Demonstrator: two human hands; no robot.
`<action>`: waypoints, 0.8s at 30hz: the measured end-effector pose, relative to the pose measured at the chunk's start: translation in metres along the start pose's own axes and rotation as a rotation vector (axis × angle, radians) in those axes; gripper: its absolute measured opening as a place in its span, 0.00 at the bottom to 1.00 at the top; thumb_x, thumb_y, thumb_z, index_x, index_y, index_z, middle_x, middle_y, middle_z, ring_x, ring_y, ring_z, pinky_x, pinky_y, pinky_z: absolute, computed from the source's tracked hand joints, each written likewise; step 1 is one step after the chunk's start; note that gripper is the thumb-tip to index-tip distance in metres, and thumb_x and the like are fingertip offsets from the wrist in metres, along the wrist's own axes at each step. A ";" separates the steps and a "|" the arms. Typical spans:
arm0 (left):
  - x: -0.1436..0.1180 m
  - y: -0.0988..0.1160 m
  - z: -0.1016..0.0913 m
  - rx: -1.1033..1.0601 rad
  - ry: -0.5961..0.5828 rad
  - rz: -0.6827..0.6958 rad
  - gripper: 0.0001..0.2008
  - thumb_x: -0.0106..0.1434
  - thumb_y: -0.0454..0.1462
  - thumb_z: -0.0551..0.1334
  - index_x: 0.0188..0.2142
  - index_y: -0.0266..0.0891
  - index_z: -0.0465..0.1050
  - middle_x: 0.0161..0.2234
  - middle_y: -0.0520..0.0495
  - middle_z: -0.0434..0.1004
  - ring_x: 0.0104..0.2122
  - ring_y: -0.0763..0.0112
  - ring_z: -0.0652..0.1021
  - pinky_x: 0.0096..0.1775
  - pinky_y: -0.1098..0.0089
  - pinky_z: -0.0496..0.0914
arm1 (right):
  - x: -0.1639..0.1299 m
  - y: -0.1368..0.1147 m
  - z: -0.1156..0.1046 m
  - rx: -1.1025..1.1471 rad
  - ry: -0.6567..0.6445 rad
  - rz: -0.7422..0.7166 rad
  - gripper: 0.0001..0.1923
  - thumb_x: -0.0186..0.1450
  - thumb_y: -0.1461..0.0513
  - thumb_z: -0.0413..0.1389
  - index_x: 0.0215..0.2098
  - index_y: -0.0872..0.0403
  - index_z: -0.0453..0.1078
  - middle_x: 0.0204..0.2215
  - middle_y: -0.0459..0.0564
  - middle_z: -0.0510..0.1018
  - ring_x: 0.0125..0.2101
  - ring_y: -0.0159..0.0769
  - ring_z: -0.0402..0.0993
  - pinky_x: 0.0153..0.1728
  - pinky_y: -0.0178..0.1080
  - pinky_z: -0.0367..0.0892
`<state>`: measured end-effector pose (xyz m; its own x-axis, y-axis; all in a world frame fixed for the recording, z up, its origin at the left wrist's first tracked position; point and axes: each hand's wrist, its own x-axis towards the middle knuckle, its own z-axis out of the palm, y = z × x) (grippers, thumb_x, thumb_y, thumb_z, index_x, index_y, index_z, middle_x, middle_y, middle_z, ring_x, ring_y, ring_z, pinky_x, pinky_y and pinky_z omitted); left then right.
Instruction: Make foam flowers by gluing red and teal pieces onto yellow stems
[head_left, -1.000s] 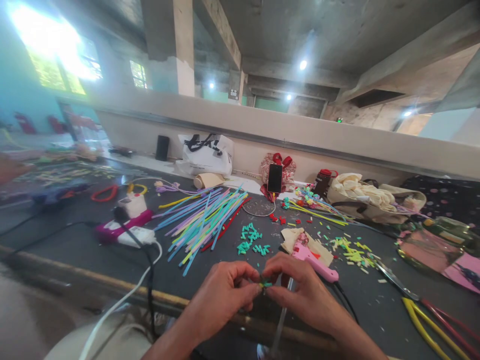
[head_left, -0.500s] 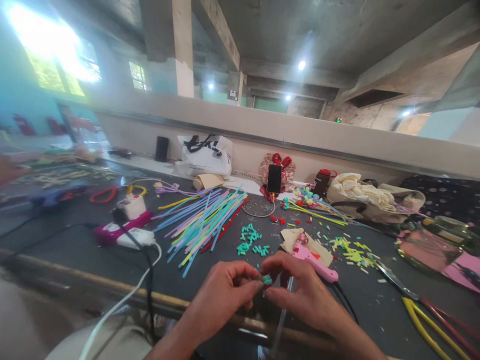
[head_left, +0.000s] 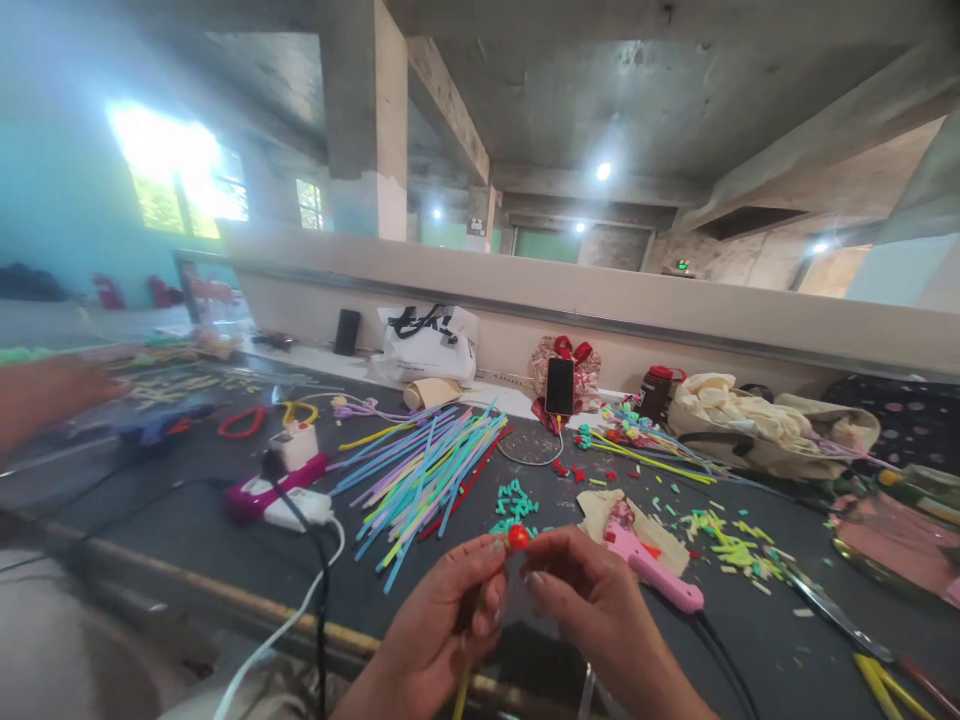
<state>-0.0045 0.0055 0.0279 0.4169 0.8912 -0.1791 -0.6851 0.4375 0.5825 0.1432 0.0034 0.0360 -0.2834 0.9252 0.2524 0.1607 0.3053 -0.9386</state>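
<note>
My left hand point(head_left: 450, 625) grips a thin yellow stem point(head_left: 459, 692) that ends in a small red piece point(head_left: 517, 537). My right hand point(head_left: 596, 605) is right beside it, its fingertips pinched at the red piece. Both hands hover over the near edge of the dark table point(head_left: 187, 520). Just to the right of my right hand lies a pink glue gun point(head_left: 654, 577) on a scrap of paper. A small heap of teal cut pieces point(head_left: 514, 497) sits just beyond my fingers.
A fan of coloured straws point(head_left: 427, 468) lies to the centre left. A power strip point(head_left: 289, 497) with cables sits further left. A phone point(head_left: 559, 385), a white bag point(head_left: 429, 340), scissors point(head_left: 840, 612) and yellow-green scraps point(head_left: 731, 545) are also around. Another person's hand point(head_left: 45, 395) is at the far left.
A small teal piece was between my fingertips; now a red piece on a yellow stem is there. The view has shifted left, and another person's hand has come into sight.
</note>
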 end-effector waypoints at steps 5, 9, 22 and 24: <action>0.001 0.002 -0.001 -0.074 0.016 0.062 0.07 0.52 0.34 0.60 0.21 0.32 0.68 0.09 0.56 0.65 0.07 0.87 0.62 0.10 0.86 0.55 | 0.011 -0.006 0.012 0.035 0.013 0.012 0.07 0.54 0.61 0.54 0.31 0.55 0.67 0.23 0.44 0.72 0.23 0.28 0.66 0.24 0.30 0.61; 0.001 0.004 -0.004 -0.049 0.074 0.070 0.06 0.54 0.35 0.59 0.26 0.32 0.70 0.11 0.54 0.68 0.08 0.85 0.64 0.10 0.85 0.57 | 0.015 -0.008 0.017 0.017 0.015 0.012 0.08 0.54 0.60 0.55 0.31 0.56 0.67 0.22 0.44 0.71 0.22 0.28 0.65 0.22 0.30 0.59; 0.005 0.001 -0.005 -0.050 0.244 0.186 0.07 0.49 0.37 0.63 0.27 0.34 0.73 0.18 0.50 0.74 0.16 0.73 0.73 0.17 0.75 0.66 | 0.013 -0.005 0.033 0.103 -0.037 0.105 0.07 0.56 0.61 0.51 0.24 0.58 0.65 0.16 0.41 0.65 0.15 0.23 0.59 0.15 0.26 0.53; 0.005 0.000 -0.005 -0.068 0.237 0.127 0.09 0.49 0.38 0.63 0.28 0.34 0.73 0.19 0.48 0.75 0.17 0.69 0.74 0.18 0.72 0.67 | 0.015 -0.003 0.040 0.117 -0.106 0.090 0.07 0.55 0.62 0.51 0.26 0.59 0.66 0.17 0.42 0.65 0.17 0.24 0.60 0.16 0.27 0.55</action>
<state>-0.0053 0.0106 0.0233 0.1794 0.9392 -0.2928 -0.7648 0.3204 0.5590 0.1008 0.0073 0.0335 -0.3718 0.9168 0.1455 0.0801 0.1879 -0.9789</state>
